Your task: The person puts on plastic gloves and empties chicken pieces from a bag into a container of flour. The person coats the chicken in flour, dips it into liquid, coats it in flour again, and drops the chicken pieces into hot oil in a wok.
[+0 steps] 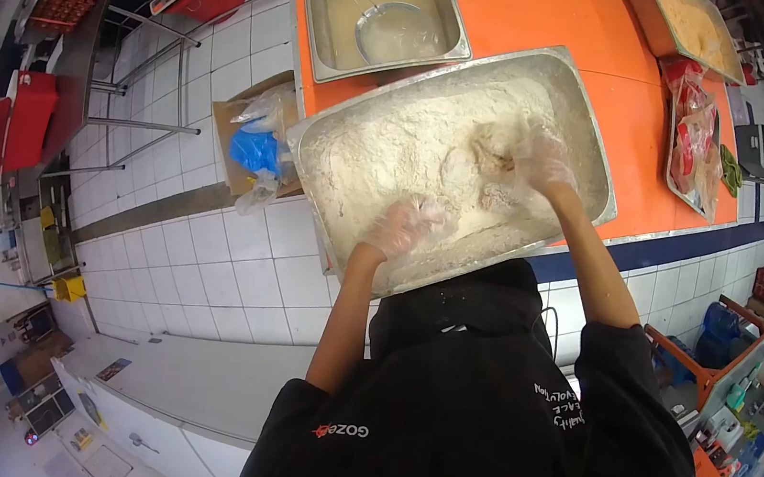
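A deep metal tray full of white flour sits in front of me, jutting past the orange table's near edge. Both hands wear clear plastic gloves. Inside the tray, my left hand rests low in the flour on the left; its fingertips are dusted and partly hidden. My right hand is over the right part, smeared by motion, beside brownish flour-coated pieces. Another coated lump lies just below it. What these pieces are, and whether either hand grips one, I cannot make out.
Behind the tray stands a metal pan of cloudy liquid with a wire strainer in it. On the orange table are a pan of orange-yellow crumbs and a tray with plastic bags. A cardboard box stands left.
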Available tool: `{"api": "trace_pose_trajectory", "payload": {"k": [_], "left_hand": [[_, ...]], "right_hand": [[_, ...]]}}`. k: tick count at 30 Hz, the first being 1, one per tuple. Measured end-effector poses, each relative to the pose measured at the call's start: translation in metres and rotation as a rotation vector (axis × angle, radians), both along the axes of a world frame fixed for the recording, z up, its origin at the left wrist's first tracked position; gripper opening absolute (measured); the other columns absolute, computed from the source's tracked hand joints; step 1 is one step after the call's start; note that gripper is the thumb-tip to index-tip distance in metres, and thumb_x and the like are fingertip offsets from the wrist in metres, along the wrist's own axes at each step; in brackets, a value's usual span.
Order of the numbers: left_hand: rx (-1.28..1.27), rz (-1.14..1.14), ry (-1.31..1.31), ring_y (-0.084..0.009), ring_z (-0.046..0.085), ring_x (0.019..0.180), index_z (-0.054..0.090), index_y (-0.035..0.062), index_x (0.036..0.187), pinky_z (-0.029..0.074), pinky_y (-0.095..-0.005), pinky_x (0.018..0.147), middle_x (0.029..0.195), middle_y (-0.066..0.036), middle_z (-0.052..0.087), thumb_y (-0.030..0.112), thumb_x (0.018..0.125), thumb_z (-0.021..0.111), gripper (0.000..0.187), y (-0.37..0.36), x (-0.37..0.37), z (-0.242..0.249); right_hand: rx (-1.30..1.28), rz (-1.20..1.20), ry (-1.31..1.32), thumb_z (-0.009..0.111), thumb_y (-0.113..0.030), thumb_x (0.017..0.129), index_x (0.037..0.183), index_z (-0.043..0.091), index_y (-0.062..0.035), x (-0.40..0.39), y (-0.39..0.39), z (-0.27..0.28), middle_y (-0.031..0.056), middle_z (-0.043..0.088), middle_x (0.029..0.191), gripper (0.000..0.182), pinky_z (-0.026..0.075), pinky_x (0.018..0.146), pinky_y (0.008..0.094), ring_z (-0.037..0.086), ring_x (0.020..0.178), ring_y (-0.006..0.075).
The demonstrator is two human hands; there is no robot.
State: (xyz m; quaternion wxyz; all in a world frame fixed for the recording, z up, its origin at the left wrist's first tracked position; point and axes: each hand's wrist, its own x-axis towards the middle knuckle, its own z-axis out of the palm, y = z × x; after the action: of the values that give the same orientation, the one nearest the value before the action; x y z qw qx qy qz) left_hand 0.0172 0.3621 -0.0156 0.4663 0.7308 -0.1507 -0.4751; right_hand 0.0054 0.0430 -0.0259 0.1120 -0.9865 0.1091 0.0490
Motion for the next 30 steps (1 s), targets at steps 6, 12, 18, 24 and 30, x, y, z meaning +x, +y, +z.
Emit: {"api": "trace_pose_trajectory", "payload": {"k": [6,12,18,24,30], "left_hand": [[-0.108,0.317,0.107,-0.0192,0.065,0.11,0.055,0.0008,0.139,0.05,-0.0323,0.099,0.122,-0.008,0.068,0.011,0.093,0.068,0.049,-0.011,-0.002,-0.052],[0.242,0.04,-0.746,-0.0407,0.06,0.12,0.054,-0.0003,0.139,0.045,-0.0457,0.107,0.131,-0.027,0.061,0.024,0.09,0.07,0.058,-0.007,0.002,-0.053],[0.435,0.017,-0.365,-0.0444,0.048,0.136,0.047,-0.0043,0.144,0.038,-0.0477,0.115,0.142,-0.031,0.053,0.04,0.093,0.065,0.069,-0.01,-0.002,-0.045],[0.206,0.115,-0.267,-0.0425,0.046,0.139,0.039,-0.0032,0.15,0.036,-0.0457,0.117,0.146,-0.028,0.051,0.035,0.096,0.066,0.072,0.009,-0.015,-0.05],[0.002,0.292,-0.178,-0.035,0.049,0.135,0.038,0.0026,0.151,0.035,-0.0396,0.117,0.142,-0.021,0.053,0.016,0.095,0.066,0.064,0.01,-0.018,-0.061]], "right_hand": [[0.9,0.243,0.213,0.067,-0.031,0.094,0.115,0.072,-0.0042,-0.021,0.056,0.084,0.0116,0.073,0.094,0.035,0.054,0.085,0.0421,0.069,0.093,0.0267],[0.937,0.033,0.382,0.067,-0.023,0.092,0.116,0.07,-0.0019,-0.033,0.03,0.03,0.0147,0.073,0.092,0.032,0.054,0.08,0.0374,0.071,0.086,0.026],[0.287,0.231,0.301,0.062,-0.013,0.09,0.108,0.07,0.0009,-0.03,0.052,0.02,0.0228,0.073,0.092,0.024,0.055,0.079,0.0439,0.072,0.085,0.0375],[0.759,0.009,0.392,0.07,-0.015,0.089,0.112,0.066,0.002,-0.034,0.045,0.061,0.0151,0.07,0.088,0.029,0.054,0.079,0.0368,0.068,0.083,0.0221],[0.922,-0.115,0.012,0.07,-0.016,0.094,0.111,0.065,0.0003,-0.04,0.044,0.034,0.0022,0.064,0.086,0.024,0.052,0.074,0.0301,0.06,0.082,0.0106]]}}
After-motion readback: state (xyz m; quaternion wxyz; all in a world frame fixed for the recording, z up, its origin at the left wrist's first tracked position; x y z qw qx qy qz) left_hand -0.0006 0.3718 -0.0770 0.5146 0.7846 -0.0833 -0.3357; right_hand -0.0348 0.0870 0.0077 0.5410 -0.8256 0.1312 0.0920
